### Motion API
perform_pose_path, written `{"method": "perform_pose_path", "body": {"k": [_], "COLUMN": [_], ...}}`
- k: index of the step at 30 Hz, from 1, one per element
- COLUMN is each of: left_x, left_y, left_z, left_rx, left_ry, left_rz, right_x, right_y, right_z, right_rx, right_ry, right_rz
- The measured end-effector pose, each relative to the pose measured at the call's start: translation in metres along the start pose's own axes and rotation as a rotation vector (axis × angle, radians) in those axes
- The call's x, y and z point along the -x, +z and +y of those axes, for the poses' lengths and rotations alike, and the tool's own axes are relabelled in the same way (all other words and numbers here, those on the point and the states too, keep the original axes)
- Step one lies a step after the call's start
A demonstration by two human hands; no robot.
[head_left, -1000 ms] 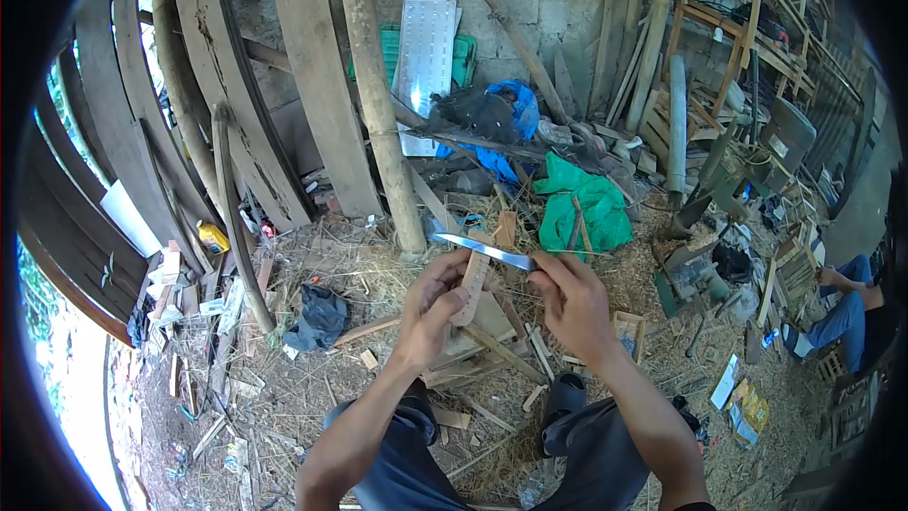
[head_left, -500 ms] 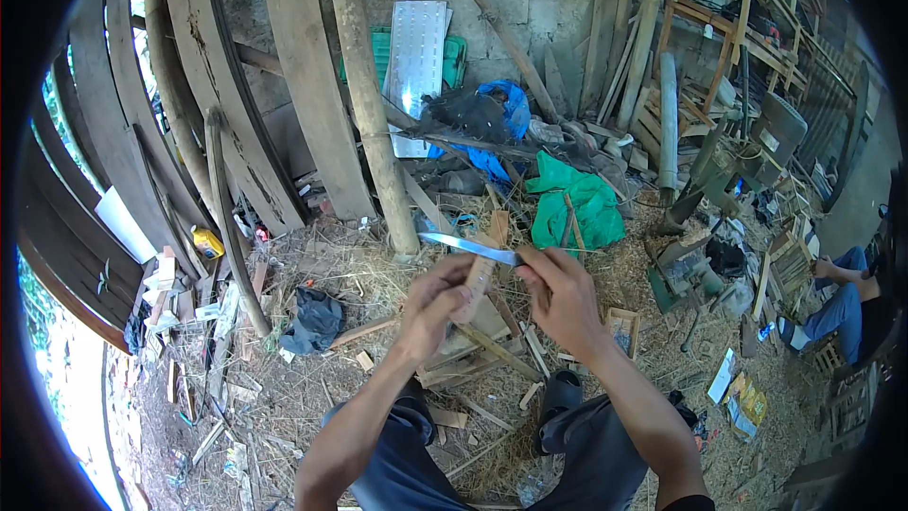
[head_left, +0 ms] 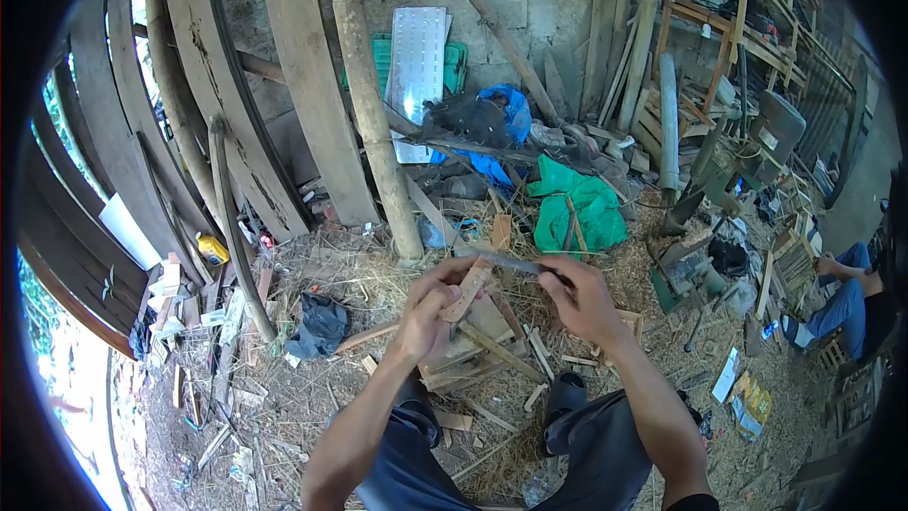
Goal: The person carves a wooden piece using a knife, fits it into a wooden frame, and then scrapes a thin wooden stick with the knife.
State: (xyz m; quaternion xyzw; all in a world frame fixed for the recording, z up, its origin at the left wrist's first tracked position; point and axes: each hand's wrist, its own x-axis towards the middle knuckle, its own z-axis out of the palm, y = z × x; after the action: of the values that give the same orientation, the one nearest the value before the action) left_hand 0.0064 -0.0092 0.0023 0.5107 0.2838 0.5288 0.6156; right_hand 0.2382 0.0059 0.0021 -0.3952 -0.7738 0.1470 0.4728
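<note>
My left hand (head_left: 430,308) is closed around a short light-brown piece of wood (head_left: 465,291), which points up and away from me. In my right hand (head_left: 584,301) is a knife (head_left: 515,263), its handle mostly hidden by the fingers. The blade reaches leftward across the upper end of the wood. Whether the edge touches the wood, I cannot tell. Both hands are held out in front of me, above boards (head_left: 487,341) and scraps lying on the ground between my feet.
A wooden post (head_left: 378,123) stands ahead, near a green plastic sheet (head_left: 575,208) and a black bag (head_left: 317,325). Wood scraps and shavings cover the ground. At the right sits another person (head_left: 846,298), close to machinery (head_left: 695,260) and stacked wood.
My right hand and the knife have shifted to the right and slightly down. The blade no longer glints brightly. My left hand has stayed nearly in place, still holding the wood.
</note>
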Motion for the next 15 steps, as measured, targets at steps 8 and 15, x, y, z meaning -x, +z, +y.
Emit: {"method": "perform_pose_path", "body": {"k": [8, 15], "left_x": [0.002, 0.003], "left_y": [0.004, 0.009], "left_z": [0.000, -0.008], "left_rx": [-0.597, -0.756], "left_ry": [0.216, 0.310], "left_rz": [-0.040, -0.039], "right_x": [-0.012, -0.012], "right_y": [0.001, 0.014], "right_z": [-0.034, -0.024], "right_rx": [-0.348, -0.321], "right_ry": [0.354, 0.415], "right_rz": [0.081, 0.018]}}
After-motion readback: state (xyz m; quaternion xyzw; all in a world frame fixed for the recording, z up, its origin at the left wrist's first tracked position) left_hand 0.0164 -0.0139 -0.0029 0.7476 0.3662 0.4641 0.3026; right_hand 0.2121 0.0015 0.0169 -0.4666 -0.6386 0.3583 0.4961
